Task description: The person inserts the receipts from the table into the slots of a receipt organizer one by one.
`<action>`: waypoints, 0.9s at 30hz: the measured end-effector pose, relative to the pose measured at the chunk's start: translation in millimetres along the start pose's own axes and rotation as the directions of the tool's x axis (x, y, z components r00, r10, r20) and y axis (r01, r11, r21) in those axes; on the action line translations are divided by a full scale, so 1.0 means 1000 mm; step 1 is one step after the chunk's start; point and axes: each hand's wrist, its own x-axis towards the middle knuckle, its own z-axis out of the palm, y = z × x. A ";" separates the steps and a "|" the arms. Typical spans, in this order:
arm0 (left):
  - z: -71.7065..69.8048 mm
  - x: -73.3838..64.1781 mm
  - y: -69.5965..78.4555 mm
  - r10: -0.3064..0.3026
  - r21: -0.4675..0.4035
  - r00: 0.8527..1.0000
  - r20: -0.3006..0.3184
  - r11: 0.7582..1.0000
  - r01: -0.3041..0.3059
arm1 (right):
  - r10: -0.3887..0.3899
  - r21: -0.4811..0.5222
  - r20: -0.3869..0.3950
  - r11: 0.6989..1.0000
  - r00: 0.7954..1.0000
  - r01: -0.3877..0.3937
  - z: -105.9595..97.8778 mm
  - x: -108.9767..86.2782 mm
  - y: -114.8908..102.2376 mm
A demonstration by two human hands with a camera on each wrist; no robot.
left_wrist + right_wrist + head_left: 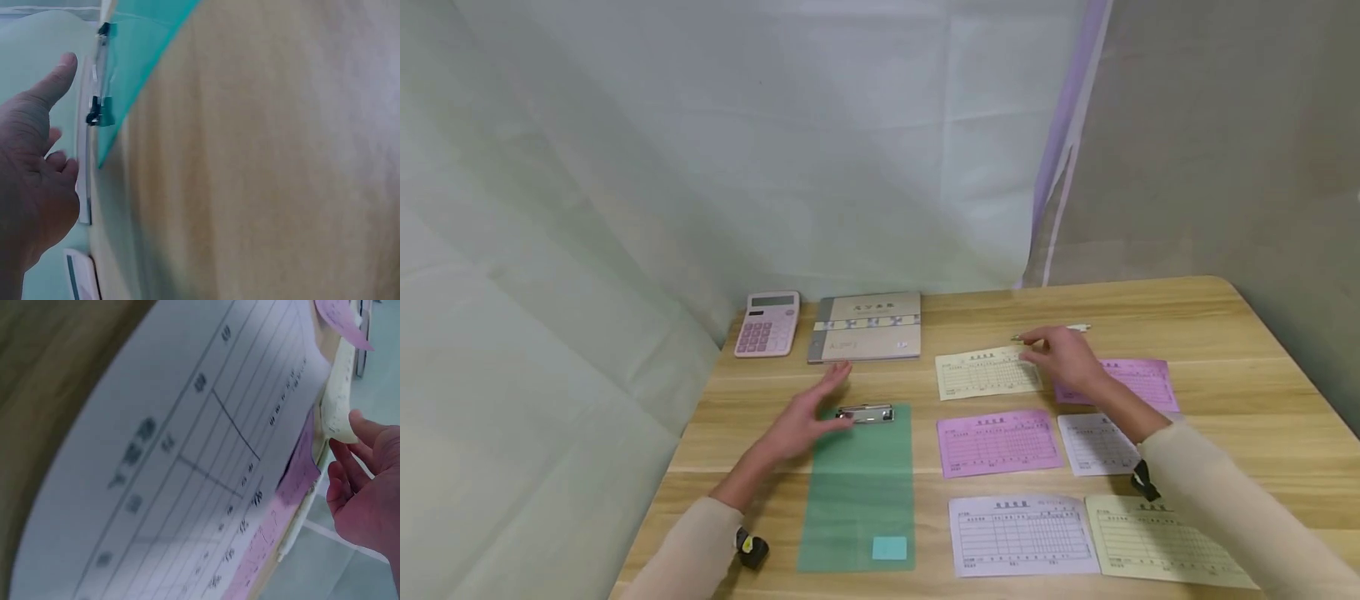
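Note:
My right hand is at the back row of forms. In the right wrist view its thumb and finger pinch the edge of a pale yellow printed slip, whose corner lifts a little. In the head view this yellow slip lies left of the fingers. A white pen lies just behind that hand, partly hidden by it. With fingers spread, my left hand hovers by the upper left of a green clipboard, its thumb near the metal clip. Whether the thumb touches the clip I cannot tell.
Pink slips, white slips and another yellow slip lie in rows on the wooden table. A pink calculator and a notebook stand at the back left. A light blue sticky note is on the clipboard.

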 end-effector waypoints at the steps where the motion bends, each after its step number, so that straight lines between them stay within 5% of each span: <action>1: 0.002 0.001 -0.002 0.010 0.009 1.000 0.006 1.000 -0.010 | 0.000 -0.005 -0.008 1.000 1.000 0.000 0.002 0.001 0.000; 10: 0.013 0.011 -0.013 0.096 0.092 0.995 0.018 0.991 -0.097 | 0.052 -0.010 -0.072 0.999 0.996 -0.053 0.013 0.006 -0.002; 16: 0.015 0.013 -0.010 0.134 0.222 0.991 0.027 0.965 -0.136 | 0.037 0.011 -0.090 0.999 0.995 -0.036 0.014 0.007 -0.006; 21: 0.014 0.014 -0.004 0.185 0.325 0.981 0.061 0.925 -0.194 | 0.044 0.081 -0.090 0.996 0.995 -0.037 0.011 0.007 -0.011; 27: 0.011 0.014 -0.002 0.190 0.362 0.978 0.087 0.909 -0.209 | 0.103 0.210 -0.012 0.973 0.995 -0.098 0.001 0.009 -0.023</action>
